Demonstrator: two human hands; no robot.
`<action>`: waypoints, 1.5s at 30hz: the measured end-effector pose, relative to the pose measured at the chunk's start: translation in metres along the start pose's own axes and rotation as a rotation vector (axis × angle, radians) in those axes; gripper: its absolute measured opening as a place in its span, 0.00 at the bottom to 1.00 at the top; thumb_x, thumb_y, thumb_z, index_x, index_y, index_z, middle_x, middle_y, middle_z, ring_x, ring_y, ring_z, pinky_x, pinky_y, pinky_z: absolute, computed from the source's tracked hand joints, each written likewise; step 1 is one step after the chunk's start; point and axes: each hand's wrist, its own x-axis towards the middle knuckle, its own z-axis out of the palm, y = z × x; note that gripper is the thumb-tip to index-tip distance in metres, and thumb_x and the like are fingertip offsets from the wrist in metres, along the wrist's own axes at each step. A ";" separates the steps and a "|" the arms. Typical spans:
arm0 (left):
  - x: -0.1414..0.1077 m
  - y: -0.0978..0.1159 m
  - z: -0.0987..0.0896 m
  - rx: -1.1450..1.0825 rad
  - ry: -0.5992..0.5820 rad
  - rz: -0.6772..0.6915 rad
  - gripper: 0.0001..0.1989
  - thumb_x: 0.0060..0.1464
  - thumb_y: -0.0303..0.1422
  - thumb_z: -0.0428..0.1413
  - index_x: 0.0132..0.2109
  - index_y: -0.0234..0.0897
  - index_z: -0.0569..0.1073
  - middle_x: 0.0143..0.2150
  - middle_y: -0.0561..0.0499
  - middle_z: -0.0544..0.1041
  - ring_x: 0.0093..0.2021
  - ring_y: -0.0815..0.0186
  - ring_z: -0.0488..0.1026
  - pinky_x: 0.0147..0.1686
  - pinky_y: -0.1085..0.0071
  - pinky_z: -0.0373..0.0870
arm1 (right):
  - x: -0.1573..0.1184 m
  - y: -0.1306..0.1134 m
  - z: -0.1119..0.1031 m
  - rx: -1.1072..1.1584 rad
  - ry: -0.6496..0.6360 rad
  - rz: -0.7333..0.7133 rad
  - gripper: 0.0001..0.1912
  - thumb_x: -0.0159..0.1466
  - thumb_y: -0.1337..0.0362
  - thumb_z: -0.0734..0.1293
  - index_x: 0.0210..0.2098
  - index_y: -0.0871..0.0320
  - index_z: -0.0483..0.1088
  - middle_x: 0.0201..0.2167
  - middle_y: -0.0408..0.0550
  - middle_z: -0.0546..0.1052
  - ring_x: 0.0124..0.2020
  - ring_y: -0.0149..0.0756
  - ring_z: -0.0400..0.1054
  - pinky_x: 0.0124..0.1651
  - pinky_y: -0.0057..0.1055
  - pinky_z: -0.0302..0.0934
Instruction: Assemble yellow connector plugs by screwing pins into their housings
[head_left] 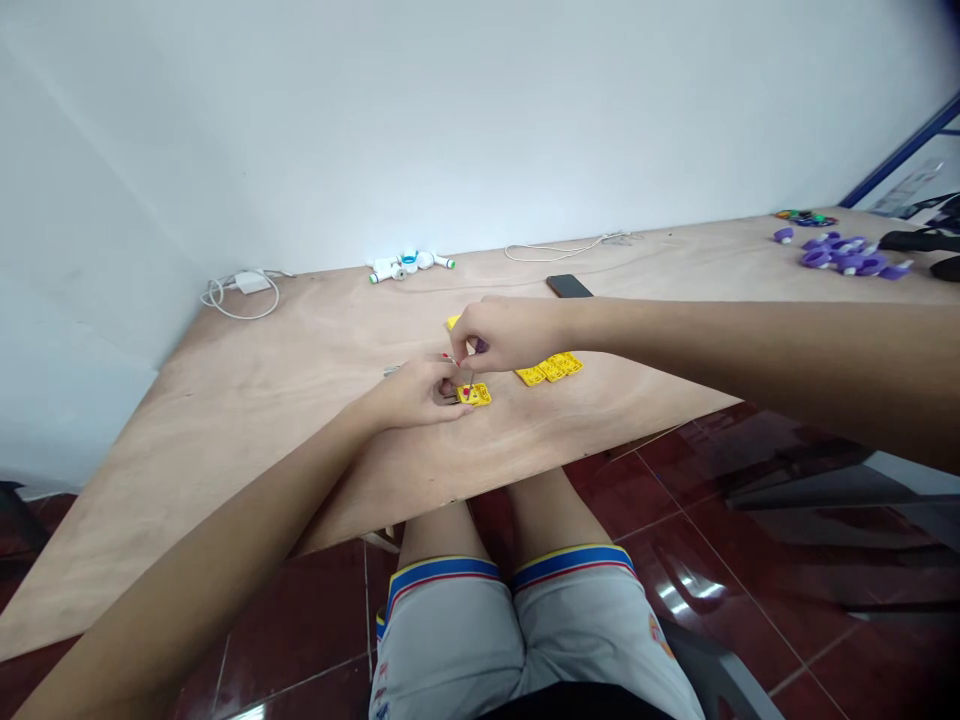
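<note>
R hand (508, 334) grips screwdriver (481, 346), shaft approx. upright over yellow plastic casing (484, 395) just below; L hand (412, 393) (the nearer) holds casing's left side w/ thumb & fingers.

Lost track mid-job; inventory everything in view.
Held part: one, yellow, centre
Tool: one, dark handle, centre
Loose parts: several, yellow, centre
Phone: one, black, back
Charger: one, white, back left
Cable: one, white, back
Fittings: several, white, back
Pieces: several, purple, right
Oddments: several, multicoloured, right
Gear: several, black, right
Table: one, brown, centre
Wall: one, white, behind
Floor: one, red, below
Shorts: one, grey, bottom
Left hand: one, bare, centre
Right hand: one, bare, centre
</note>
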 end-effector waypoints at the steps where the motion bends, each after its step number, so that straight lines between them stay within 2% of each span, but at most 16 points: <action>1: 0.000 0.000 0.000 -0.002 -0.007 -0.003 0.15 0.60 0.43 0.66 0.36 0.38 0.73 0.33 0.51 0.77 0.34 0.63 0.73 0.37 0.66 0.67 | -0.001 0.003 0.000 0.037 -0.002 0.010 0.10 0.68 0.68 0.71 0.44 0.63 0.85 0.40 0.53 0.86 0.35 0.37 0.72 0.39 0.34 0.61; 8: -0.001 -0.003 -0.001 -0.018 -0.039 -0.048 0.11 0.58 0.40 0.66 0.39 0.38 0.76 0.36 0.51 0.80 0.36 0.63 0.74 0.38 0.66 0.67 | -0.012 0.024 0.009 0.368 0.038 0.152 0.10 0.70 0.61 0.72 0.40 0.61 0.85 0.36 0.51 0.84 0.33 0.35 0.70 0.36 0.33 0.60; 13: -0.001 -0.004 0.001 -0.005 -0.040 -0.062 0.17 0.59 0.46 0.67 0.37 0.39 0.74 0.34 0.51 0.79 0.34 0.64 0.74 0.36 0.67 0.67 | -0.019 0.028 0.017 0.594 0.046 0.271 0.10 0.71 0.59 0.74 0.41 0.60 0.84 0.24 0.41 0.69 0.24 0.29 0.55 0.27 0.31 0.48; 16: -0.001 -0.003 0.000 0.010 -0.039 -0.046 0.18 0.60 0.47 0.67 0.37 0.39 0.73 0.34 0.52 0.78 0.34 0.64 0.74 0.36 0.67 0.67 | -0.020 0.029 0.017 0.667 0.097 0.299 0.10 0.69 0.58 0.77 0.42 0.60 0.83 0.24 0.40 0.69 0.23 0.27 0.55 0.24 0.29 0.46; 20: -0.001 -0.002 -0.003 0.052 -0.033 -0.036 0.19 0.62 0.48 0.66 0.36 0.38 0.73 0.34 0.51 0.78 0.36 0.63 0.74 0.37 0.66 0.66 | -0.021 0.036 0.015 0.800 0.235 0.299 0.13 0.65 0.57 0.82 0.39 0.61 0.82 0.24 0.42 0.72 0.22 0.27 0.58 0.24 0.29 0.49; 24: -0.001 -0.001 -0.004 0.064 -0.016 -0.073 0.18 0.63 0.48 0.67 0.38 0.38 0.74 0.35 0.50 0.80 0.36 0.62 0.75 0.38 0.66 0.68 | -0.014 0.047 0.015 0.926 0.408 0.183 0.17 0.65 0.54 0.83 0.34 0.60 0.78 0.23 0.41 0.69 0.24 0.29 0.58 0.26 0.31 0.53; 28: -0.002 -0.001 -0.003 0.087 -0.009 -0.050 0.16 0.63 0.45 0.67 0.39 0.38 0.75 0.37 0.49 0.81 0.38 0.61 0.76 0.41 0.64 0.71 | 0.011 0.052 0.019 0.972 0.627 0.143 0.23 0.75 0.44 0.73 0.34 0.55 0.70 0.22 0.36 0.60 0.24 0.30 0.53 0.27 0.32 0.53; 32: -0.003 0.000 -0.003 0.098 -0.008 -0.062 0.16 0.64 0.45 0.67 0.38 0.39 0.74 0.36 0.50 0.80 0.37 0.62 0.75 0.41 0.64 0.71 | 0.048 0.053 0.033 0.981 0.865 0.071 0.30 0.79 0.36 0.61 0.32 0.53 0.64 0.29 0.41 0.63 0.28 0.32 0.60 0.33 0.33 0.61; 34: -0.003 0.001 -0.003 0.076 -0.025 -0.071 0.15 0.64 0.44 0.67 0.39 0.39 0.74 0.36 0.50 0.80 0.37 0.62 0.75 0.41 0.63 0.71 | 0.063 0.055 0.045 0.968 0.926 0.017 0.30 0.80 0.36 0.59 0.32 0.52 0.64 0.30 0.42 0.64 0.30 0.33 0.60 0.35 0.33 0.62; 38: -0.003 0.007 -0.006 0.077 -0.014 -0.085 0.14 0.66 0.45 0.66 0.46 0.39 0.79 0.45 0.45 0.83 0.45 0.57 0.79 0.47 0.59 0.75 | 0.070 0.059 0.067 0.973 0.859 -0.064 0.27 0.79 0.36 0.61 0.38 0.52 0.66 0.32 0.41 0.65 0.30 0.33 0.60 0.33 0.32 0.61; 41: -0.003 0.014 -0.009 0.123 -0.012 -0.096 0.22 0.63 0.51 0.69 0.53 0.40 0.81 0.53 0.41 0.84 0.52 0.51 0.81 0.53 0.55 0.77 | 0.059 0.060 0.073 1.011 0.772 -0.078 0.22 0.77 0.37 0.65 0.44 0.50 0.65 0.32 0.39 0.64 0.28 0.32 0.61 0.29 0.31 0.61; 45: -0.002 0.022 -0.010 0.090 -0.015 -0.101 0.13 0.69 0.41 0.62 0.54 0.40 0.81 0.48 0.45 0.82 0.49 0.55 0.80 0.50 0.59 0.76 | 0.045 0.059 0.072 1.096 0.701 -0.122 0.20 0.79 0.43 0.66 0.38 0.50 0.63 0.28 0.38 0.66 0.22 0.30 0.63 0.24 0.31 0.60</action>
